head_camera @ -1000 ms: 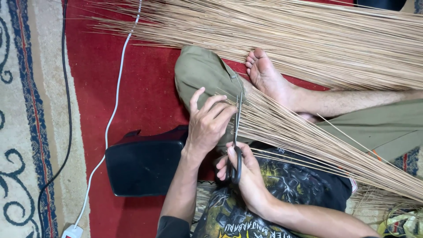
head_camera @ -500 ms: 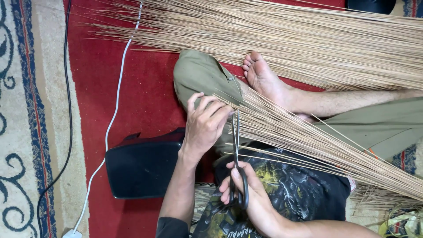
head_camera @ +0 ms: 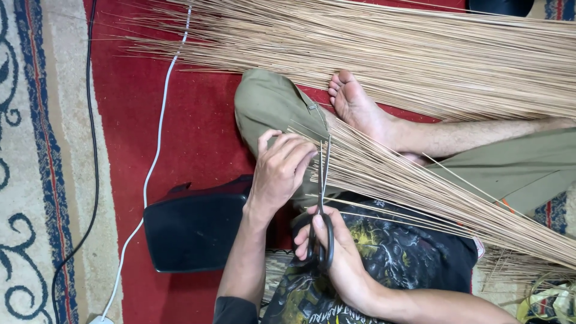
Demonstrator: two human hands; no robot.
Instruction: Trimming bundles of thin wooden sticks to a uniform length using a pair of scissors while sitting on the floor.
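Many thin tan sticks (head_camera: 420, 186), left hand (head_camera: 279, 174) gripping them, right hand (head_camera: 336, 252) grasping scissors (head_camera: 321, 222).

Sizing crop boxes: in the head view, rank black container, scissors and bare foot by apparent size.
1. Black container, clearly largest.
2. Bare foot.
3. Scissors, in the right hand; long but thin. Foot versus scissors is close, so unsure.

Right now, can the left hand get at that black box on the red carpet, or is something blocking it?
Probably yes. The left hand rests on the thin sticks over the knee, and the black box sits on the carpet just beside and below the left forearm. Nothing lies between them, though the hand would have to let go of the sticks.
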